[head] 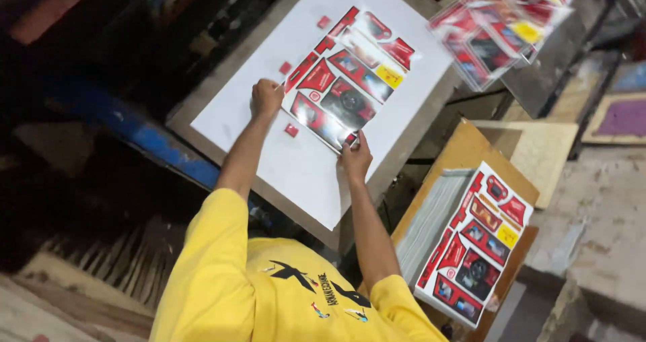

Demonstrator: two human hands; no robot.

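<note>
Glossy red printed sheet [346, 79], both hands [266, 98]

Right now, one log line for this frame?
left hand: on printed sheet left edge | right hand: pinning sheet's near corner | sheet: flat on white board | stack of sheets: at right

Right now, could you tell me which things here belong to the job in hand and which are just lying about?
In hand:
- printed sheet, held by the left hand and right hand
- white board beneath it
- small red tabs round the sheet

Lying about:
- stack of sheets at right
- loose sheets at top right
- wooden boards
</note>
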